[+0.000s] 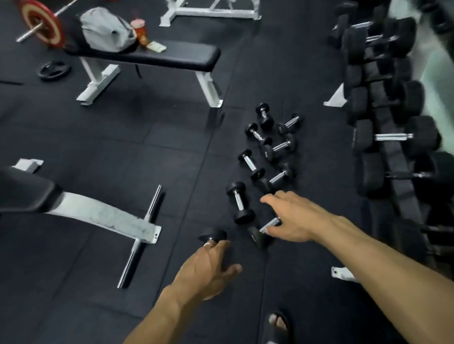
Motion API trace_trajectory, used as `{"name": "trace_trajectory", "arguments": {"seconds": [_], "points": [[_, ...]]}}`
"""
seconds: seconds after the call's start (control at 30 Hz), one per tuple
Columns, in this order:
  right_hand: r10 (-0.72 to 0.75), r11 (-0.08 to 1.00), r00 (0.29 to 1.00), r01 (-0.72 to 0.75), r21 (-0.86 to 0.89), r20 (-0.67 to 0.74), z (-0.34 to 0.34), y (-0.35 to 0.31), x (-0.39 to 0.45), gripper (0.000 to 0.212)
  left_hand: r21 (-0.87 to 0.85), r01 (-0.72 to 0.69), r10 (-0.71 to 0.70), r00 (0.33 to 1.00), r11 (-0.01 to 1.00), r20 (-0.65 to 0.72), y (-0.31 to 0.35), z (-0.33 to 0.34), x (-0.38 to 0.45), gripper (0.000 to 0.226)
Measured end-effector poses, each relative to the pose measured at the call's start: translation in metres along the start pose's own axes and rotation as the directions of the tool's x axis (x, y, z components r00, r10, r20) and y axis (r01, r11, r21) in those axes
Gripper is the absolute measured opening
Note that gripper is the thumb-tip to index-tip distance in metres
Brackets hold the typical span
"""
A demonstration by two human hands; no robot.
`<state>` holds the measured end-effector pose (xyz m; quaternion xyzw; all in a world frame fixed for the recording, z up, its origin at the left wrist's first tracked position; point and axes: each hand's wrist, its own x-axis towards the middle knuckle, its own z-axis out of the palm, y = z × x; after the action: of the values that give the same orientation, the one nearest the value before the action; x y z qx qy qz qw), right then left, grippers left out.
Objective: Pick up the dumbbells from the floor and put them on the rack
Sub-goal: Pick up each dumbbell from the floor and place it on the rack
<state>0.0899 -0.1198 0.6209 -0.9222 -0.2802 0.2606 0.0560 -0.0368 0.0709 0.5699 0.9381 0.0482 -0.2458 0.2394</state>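
Observation:
Several small black dumbbells with chrome handles lie scattered on the black rubber floor (pixel 134 142) beside the rack. My right hand (pixel 291 218) reaches over the nearest dumbbell (pixel 264 230), fingers spread above its chrome handle and thumb below, not closed on it. My left hand (pixel 210 267) hovers over another dumbbell (pixel 214 234); only one black head shows past my knuckles, and my thumb is splayed out to the side. A third dumbbell (pixel 240 202) lies between the two hands, farther out. The dumbbell rack (pixel 393 155) runs along the right, loaded with larger black dumbbells.
A flat bench (pixel 153 57) with a grey bag and a red cup stands at the back. An incline bench (pixel 65 206) with a chrome foot bar sits on the left. A barbell with red plates (pixel 39 23) lies far left. My sandalled foot (pixel 279 325) is below.

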Motion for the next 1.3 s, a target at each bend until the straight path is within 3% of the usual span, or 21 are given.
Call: {"name": "trace_trajectory", "arguments": {"seconds": [0.27, 0.57, 0.77, 0.97, 1.17, 1.3], "points": [[-0.093, 0.996, 0.987, 0.091, 0.024, 0.134, 0.074, 0.008, 0.196, 0.072, -0.125, 0.178, -0.170, 0.983, 0.976, 0.068, -0.098, 0.048, 0.129, 0.062], [-0.084, 0.996, 0.958, 0.078, 0.031, 0.275, 0.252, 0.029, 0.370, 0.079, -0.317, 0.264, -0.222, 0.961, 0.911, 0.163, -0.252, 0.200, 0.271, 0.065], [-0.050, 0.991, 0.969, 0.017, 0.133, 0.242, 0.383, 0.044, 0.453, 0.087, -0.391, 0.272, -0.218, 0.960, 0.879, 0.178, -0.335, 0.301, 0.359, 0.072], [-0.074, 0.972, 0.974, 0.023, 0.235, 0.212, 0.463, 0.052, 0.496, 0.087, -0.536, 0.257, -0.151, 0.960, 0.804, 0.234, -0.377, 0.366, 0.402, 0.077], [-0.073, 0.950, 0.997, 0.065, 0.307, 0.015, 0.491, 0.061, 0.505, 0.058, -0.717, 0.223, -0.061, 0.968, 0.661, 0.245, -0.389, 0.388, 0.417, 0.093], [-0.114, 0.951, 0.993, 0.120, 0.285, -0.037, 0.493, 0.067, 0.503, 0.046, -0.764, 0.239, -0.055, 0.964, 0.599, 0.259, -0.387, 0.389, 0.422, 0.097]]}}
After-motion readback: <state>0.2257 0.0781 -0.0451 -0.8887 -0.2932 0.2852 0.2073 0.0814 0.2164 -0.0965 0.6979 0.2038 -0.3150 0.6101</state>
